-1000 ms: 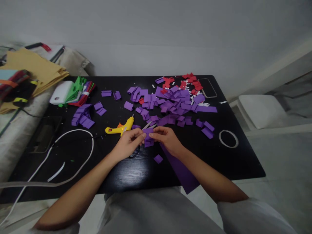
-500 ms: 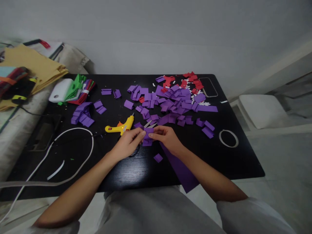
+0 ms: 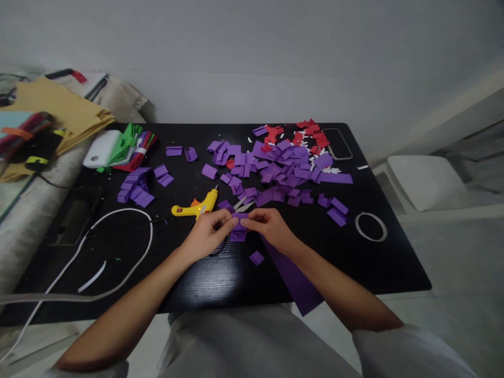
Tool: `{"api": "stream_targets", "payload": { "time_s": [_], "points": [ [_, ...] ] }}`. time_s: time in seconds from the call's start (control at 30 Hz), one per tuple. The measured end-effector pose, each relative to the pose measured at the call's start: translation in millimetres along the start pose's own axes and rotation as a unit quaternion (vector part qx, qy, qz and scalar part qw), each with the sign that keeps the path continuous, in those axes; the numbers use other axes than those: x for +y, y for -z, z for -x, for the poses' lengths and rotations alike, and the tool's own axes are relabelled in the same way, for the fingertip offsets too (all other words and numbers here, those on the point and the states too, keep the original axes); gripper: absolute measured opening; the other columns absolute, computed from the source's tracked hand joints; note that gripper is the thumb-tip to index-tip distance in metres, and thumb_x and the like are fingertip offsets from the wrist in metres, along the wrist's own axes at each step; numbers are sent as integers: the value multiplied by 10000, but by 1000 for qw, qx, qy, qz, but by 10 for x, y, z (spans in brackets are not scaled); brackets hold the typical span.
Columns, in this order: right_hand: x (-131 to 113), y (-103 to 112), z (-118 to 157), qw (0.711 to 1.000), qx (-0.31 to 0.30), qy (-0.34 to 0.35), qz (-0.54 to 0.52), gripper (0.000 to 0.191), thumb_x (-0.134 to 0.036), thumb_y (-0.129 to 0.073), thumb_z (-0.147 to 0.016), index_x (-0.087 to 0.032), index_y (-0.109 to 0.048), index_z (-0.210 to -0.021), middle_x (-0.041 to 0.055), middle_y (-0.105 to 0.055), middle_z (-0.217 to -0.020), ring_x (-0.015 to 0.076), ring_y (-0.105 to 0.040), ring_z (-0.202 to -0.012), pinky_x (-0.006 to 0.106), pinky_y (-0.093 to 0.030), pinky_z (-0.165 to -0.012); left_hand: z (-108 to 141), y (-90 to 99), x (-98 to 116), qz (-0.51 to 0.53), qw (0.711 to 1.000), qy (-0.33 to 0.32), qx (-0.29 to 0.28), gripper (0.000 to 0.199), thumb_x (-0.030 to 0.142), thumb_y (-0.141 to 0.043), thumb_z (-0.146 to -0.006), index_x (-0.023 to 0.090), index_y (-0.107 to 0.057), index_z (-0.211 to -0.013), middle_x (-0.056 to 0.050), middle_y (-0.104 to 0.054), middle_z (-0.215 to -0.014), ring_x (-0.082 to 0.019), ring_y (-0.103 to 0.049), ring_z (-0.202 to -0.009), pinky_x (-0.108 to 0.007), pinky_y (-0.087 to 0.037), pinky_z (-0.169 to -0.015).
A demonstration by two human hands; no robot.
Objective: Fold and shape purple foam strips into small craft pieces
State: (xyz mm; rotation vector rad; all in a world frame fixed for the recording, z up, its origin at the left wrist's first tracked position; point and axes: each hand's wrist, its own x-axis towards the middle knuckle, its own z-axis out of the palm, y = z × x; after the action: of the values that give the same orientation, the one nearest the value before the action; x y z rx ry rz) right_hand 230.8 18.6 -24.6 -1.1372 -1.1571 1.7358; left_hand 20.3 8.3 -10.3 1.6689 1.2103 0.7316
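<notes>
Between my two hands, above the middle of the black table (image 3: pixel 205 275), is a folded purple piece (image 3: pixel 238 236) of felt or thick paper. The thumb and fingers of my left hand (image 3: pixel 209 232) pinch its left side. My right hand (image 3: pixel 271 228) pinches its right side the same way. Just beyond the fingertips show scissors (image 3: pixel 244 206), blades pointing away and handles hidden. Left of them lies a yellow glue gun (image 3: pixel 192 210). A long purple strip (image 3: pixel 297 281) passes beneath my right wrist and over the table's front edge. One small purple square (image 3: pixel 256 258) rests nearby.
A heap of folded purple pieces (image 3: pixel 283 163) spreads behind the hands, with red scraps (image 3: pixel 313 131) and a phone-shaped frame (image 3: pixel 337 144) at back right. A tape ring (image 3: pixel 370 227) sits right. A white cable (image 3: pixel 151 231) loops left, near stacked purple pieces (image 3: pixel 136 186).
Both hands have lowered slightly with the purple piece, and more of the scissor blades shows. The whole view has shifted a little; the other things lie as before.
</notes>
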Motion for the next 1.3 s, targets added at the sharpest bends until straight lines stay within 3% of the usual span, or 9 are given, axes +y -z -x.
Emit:
{"api": "stream_targets", "payload": {
  "time_s": [0.13, 0.27, 0.47, 0.67, 0.77, 0.83, 1.03, 1.17, 1.3],
  "points": [
    [-12, 16, -7, 1000, -20, -16, -12, 305, -440, -927, -692, -191, -752, -713, -38, -689, -666, 116, -628, -616, 274, -515, -673, 4, 3, -1, -10, 1000, -27, 8, 369, 440, -658, -983, 183, -594, -725, 55, -488, -603, -104, -450, -574, -228, -350, -548],
    [-34, 33, -29, 1000, -9, -10, -23, 276, -424, -906, -714, -191, -768, -767, -34, -696, -671, 102, -587, -553, 254, -493, -569, -11, 58, 14, -17, 999, -42, 28, 321, 423, -610, -1016, 184, -721, -834, 8, -682, -696, -136, -621, -649, -245, -475, -631],
    [-36, 117, -126, 982, 113, -1, -149, 321, -400, -941, -665, -192, -717, -763, -19, -715, -705, 124, -661, -621, 254, -572, -604, -9, 300, 53, -68, 969, -70, 225, 291, 382, -606, -1013, 195, -693, -808, 11, -675, -677, -121, -581, -587, -240, -448, -581],
    [-31, 185, -185, 967, 160, 12, -198, 389, -301, -930, -644, -233, -677, -932, -29, -752, -798, 154, -731, -708, 312, -647, -729, -20, 524, 2, -113, 929, -76, 345, 422, 415, -585, -1040, 207, -648, -677, 25, -607, -599, -127, -594, -587, -259, -511, -624],
    [-49, 169, -170, 965, 161, 10, -205, 414, -243, -896, -650, -235, -705, -1017, -21, -762, -827, 165, -742, -742, 334, -658, -765, -68, 611, -66, -154, 919, -119, 343, 257, 400, -640, -1011, 213, -763, -884, -51, -780, -1048, -201, -758, -982, -357, -617, -940],
    [-66, 152, -155, 967, 153, 7, -203, 432, -219, -868, -656, -239, -725, -1063, -24, -760, -838, 167, -742, -760, 345, -658, -790, -95, 660, -123, -184, 912, -139, 339, 198, 365, -673, -983, 223, -764, -1085, -95, -699, -1371, -250, -721, -1211, -419, -618, -1035],
    [-81, 135, -145, 969, 145, 5, -202, 400, -190, -843, -644, -249, -707, -1016, -20, -748, -889, 188, -734, -821, 396, -649, -835, -99, 699, -238, -134, 920, -115, 349, 310, 311, -587, -1019, 238, -675, -1307, -125, -629, -1503, -247, -756, -1184, -339, -700, -825],
    [-56, 143, -151, 968, 142, 5, -206, 340, -187, -837, -631, -253, -657, -911, -33, -722, -872, 183, -716, -837, 401, -649, -853, -68, 693, -182, -85, 919, -42, 383, 354, 400, -699, -974, 220, -702, -1279, -98, -766, -1289, -179, -803, -835, -259, -647, -622],
    [-38, 129, -145, 969, 134, -2, -205, 318, -180, -828, -623, -244, -647, -876, -37, -706, -854, 172, -704, -830, 395, -653, -860, -48, 755, -113, -178, 904, -69, 382, 222, 408, -675, -979, 216, -787, -971, -25, -794, -841, -193, -763, -808, -372, -625, -887]
  ]
}}
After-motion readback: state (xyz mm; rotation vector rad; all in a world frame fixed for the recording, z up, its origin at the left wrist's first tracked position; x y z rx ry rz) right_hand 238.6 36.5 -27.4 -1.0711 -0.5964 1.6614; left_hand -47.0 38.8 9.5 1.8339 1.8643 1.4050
